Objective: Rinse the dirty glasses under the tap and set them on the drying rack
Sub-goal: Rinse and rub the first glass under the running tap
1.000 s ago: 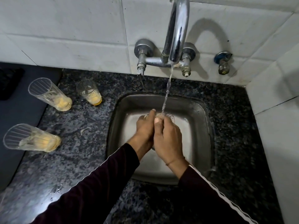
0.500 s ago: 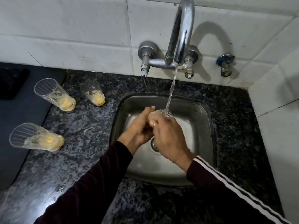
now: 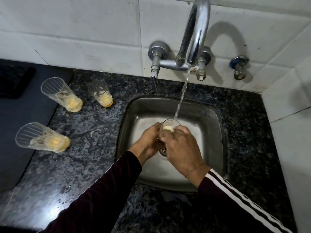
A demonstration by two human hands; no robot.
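Over the steel sink (image 3: pixel 210 115) I hold a clear glass (image 3: pixel 169 126) with yellow residue inside, mouth up. My left hand (image 3: pixel 148 140) grips its left side and my right hand (image 3: pixel 181 148) wraps around its right side. Water streams from the chrome tap (image 3: pixel 196 36) straight into the glass. Three dirty glasses with yellow dregs stand on the dark granite counter to the left: a tall ribbed one (image 3: pixel 60 95), a shorter one (image 3: pixel 101 93), and another ribbed one nearer me (image 3: pixel 42 137). No drying rack shows.
A dark mat (image 3: pixel 20 115) covers the counter's far left, with a black object (image 3: pixel 15 81) on it. A small wall valve (image 3: pixel 239 68) sits right of the tap. White tiled walls close off the back and right side. The sink drain (image 3: pixel 162 150) shows between my hands.
The glass has turned mouth-up so its rim now shows under the stream; earlier my hands covered it. My hands shifted slightly within the sink; the counter glasses have not moved.
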